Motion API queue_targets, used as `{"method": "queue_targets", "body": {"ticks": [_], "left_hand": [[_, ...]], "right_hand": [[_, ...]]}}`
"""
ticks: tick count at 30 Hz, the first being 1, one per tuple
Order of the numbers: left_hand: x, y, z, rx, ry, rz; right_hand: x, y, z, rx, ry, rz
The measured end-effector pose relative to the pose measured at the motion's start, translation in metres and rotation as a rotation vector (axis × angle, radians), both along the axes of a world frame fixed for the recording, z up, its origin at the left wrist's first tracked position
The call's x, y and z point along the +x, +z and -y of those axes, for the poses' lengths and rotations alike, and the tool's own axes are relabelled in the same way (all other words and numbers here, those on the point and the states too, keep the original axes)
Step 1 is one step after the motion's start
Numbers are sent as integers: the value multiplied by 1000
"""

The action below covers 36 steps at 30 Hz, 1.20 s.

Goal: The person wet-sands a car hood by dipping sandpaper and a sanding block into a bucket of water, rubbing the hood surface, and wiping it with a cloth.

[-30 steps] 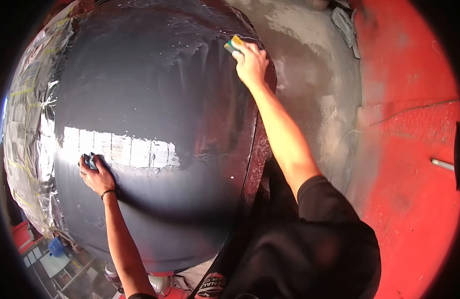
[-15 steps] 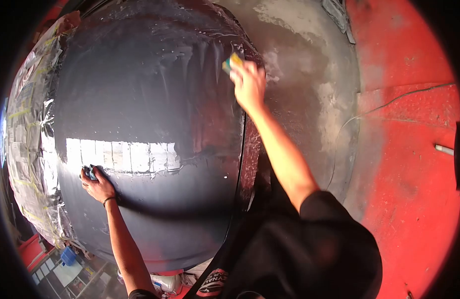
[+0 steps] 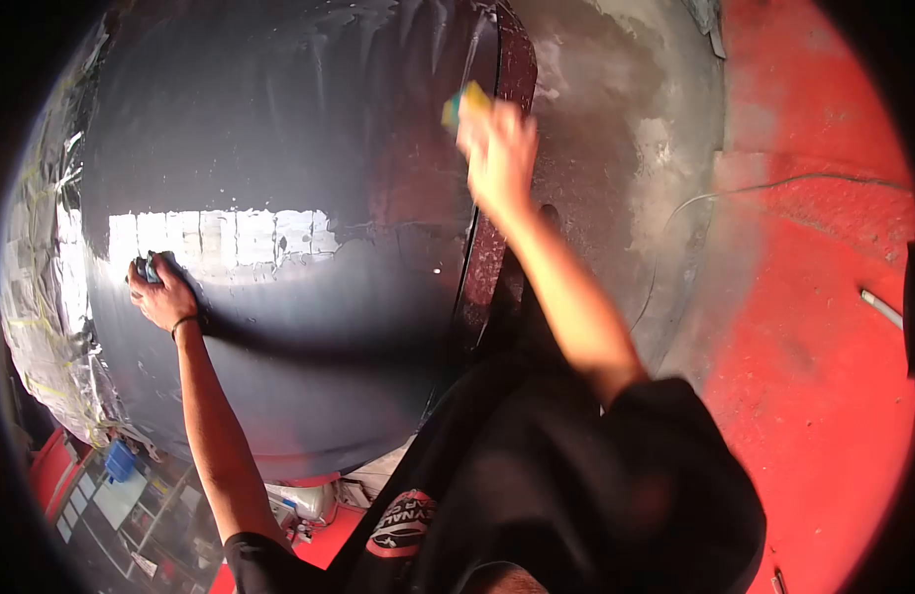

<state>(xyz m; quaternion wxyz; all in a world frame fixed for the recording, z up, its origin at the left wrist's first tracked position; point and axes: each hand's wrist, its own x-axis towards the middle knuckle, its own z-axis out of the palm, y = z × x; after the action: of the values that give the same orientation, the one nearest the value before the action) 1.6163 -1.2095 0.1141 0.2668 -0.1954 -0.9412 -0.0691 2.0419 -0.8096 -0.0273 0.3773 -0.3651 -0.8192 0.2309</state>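
A large dark grey car panel (image 3: 279, 148), wet and glossy in places, fills the left and centre of the view. My left hand (image 3: 163, 294) rests on its left part, fingers closed on a crumpled bluish cloth (image 3: 152, 268), beside a bright window reflection. Near the panel's right edge, my right hand (image 3: 499, 153) grips a yellow and green sponge (image 3: 466, 106); the hand is blurred by motion. Part of the sponge is hidden by the fingers.
Masking paper and plastic (image 3: 42, 287) cover the area left of the panel. Right of it lies a wet grey floor (image 3: 665, 178), then red floor (image 3: 824, 327) with a thin cable. A blue container (image 3: 120, 461) stands at lower left.
The view has shifted over the panel. My right hand with the sponge has moved down along the panel's right edge. My left hand still holds the cloth at about the same spot.
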Motion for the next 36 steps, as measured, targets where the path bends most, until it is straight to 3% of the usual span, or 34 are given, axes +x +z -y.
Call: {"method": "queue_targets", "body": {"ticks": [3,11,13,15,17,19,24,26,28,31,32,33,34,35,36], "left_hand": [[3,1,-5,-16,83,11],[7,2,-11,13,16,9],[10,1,-13,31,18,18],[12,1,-15,35,25,28],[21,7,-20,50,63,60],[15,1,-19,76,24,21],[29,10,-25,53,80,11],[29,12,-25,71,73,66],[28,14,-30,80,41,13],[48,31,-38,225,9,184],[47,23,-37,219,-25,77],[47,25,-35,201,36,120],[46,16,-36,124,4,-102],[56,28,-39,156,98,73],[55,27,-39,179,101,50]], "right_hand": [[64,24,138,-82,123,35],[-60,16,-54,-51,-110,13],[-39,28,8,-9,-77,130],[0,30,97,55,110,56],[32,38,151,32,219,203],[6,45,101,97,184,283],[-92,59,-31,84,103,188],[-95,48,-17,165,105,74],[-66,73,62,177,183,231],[-53,90,117,256,493,173],[-85,136,88,-97,571,274],[-117,112,54,399,405,152],[-149,123,22,245,240,187],[-187,104,-31,-13,64,273],[-215,100,-79,158,10,401]]}}
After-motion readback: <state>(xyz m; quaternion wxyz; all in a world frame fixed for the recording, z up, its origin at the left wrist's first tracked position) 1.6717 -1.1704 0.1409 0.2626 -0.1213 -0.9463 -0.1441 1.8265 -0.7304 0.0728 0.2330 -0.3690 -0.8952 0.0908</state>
